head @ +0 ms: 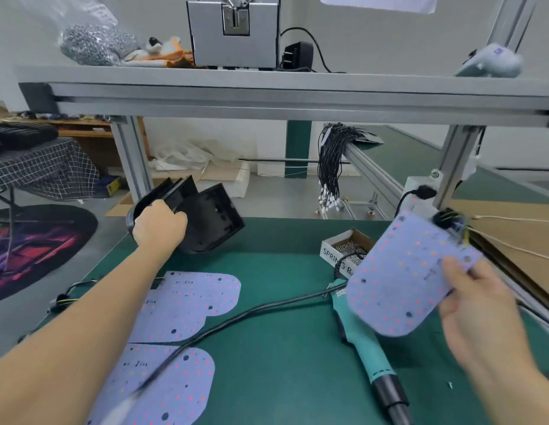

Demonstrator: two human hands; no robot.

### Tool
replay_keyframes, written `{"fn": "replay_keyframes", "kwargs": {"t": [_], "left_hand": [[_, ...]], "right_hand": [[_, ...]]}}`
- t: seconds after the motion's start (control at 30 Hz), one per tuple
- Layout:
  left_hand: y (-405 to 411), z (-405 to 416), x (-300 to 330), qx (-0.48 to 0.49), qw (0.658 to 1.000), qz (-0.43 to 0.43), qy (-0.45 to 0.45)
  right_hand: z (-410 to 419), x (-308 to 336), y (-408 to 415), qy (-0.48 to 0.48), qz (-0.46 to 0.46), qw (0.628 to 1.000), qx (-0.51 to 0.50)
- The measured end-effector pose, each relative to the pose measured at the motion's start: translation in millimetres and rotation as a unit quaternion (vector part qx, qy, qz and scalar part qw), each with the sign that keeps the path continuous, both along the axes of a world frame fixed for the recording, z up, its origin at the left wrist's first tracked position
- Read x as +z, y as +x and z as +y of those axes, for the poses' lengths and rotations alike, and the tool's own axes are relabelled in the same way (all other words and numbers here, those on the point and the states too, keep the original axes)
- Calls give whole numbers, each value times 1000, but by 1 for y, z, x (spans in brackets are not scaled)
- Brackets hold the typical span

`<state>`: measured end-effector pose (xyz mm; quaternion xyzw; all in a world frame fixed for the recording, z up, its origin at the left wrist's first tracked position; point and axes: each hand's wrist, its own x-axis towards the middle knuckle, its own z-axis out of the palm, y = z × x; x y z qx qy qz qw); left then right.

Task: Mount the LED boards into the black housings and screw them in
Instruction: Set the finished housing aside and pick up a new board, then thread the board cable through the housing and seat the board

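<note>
Green mat (282,348), left fingers (175,217) gripping housing (211,222), right fingers (451,268) pinching board (405,277)

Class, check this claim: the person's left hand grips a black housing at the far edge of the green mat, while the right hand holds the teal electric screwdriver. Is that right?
Not quite. The left hand does grip the black housing, but the right hand holds an LED board, not the screwdriver. The head view shows the teal screwdriver lying on the green mat.

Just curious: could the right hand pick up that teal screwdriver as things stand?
Probably not yet. The right hand grips an LED board, so it is busy, though the electric screwdriver lies uncovered on the mat just below it.
</note>
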<state>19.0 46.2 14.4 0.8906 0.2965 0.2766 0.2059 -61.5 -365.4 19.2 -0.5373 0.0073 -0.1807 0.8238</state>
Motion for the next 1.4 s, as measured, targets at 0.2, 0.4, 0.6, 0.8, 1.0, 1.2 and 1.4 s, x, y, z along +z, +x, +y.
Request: {"fn": "replay_keyframes", "kwargs": {"t": [0.2, 0.4, 0.6, 0.8, 1.0, 1.2, 1.4], "left_hand": [[-50, -10, 0, -67, 939, -100, -323], [-121, -60, -13, -104, 817, -71, -563], [-187, -133, -37, -195, 802, 7, -564], [-210, -161, -43, -300, 808, 33, -507], [-203, -155, -30, -397, 647, 32, -650], [-185, -159, -23, -317, 607, -81, -724], [-186, -160, -28, -292, 608, -79, -733]], "right_hand": [[-24, 16, 13, -7, -80, 993, -92], [34, 3, -8, 10, 4, 989, 149], [80, -2, -14, 50, 84, 947, 307], [97, -1, -14, 28, 141, 937, 318], [100, -4, -25, -16, 128, 954, 271], [102, -14, -36, -254, 82, 933, 243], [85, -10, -34, -390, 49, 875, 284]]}}
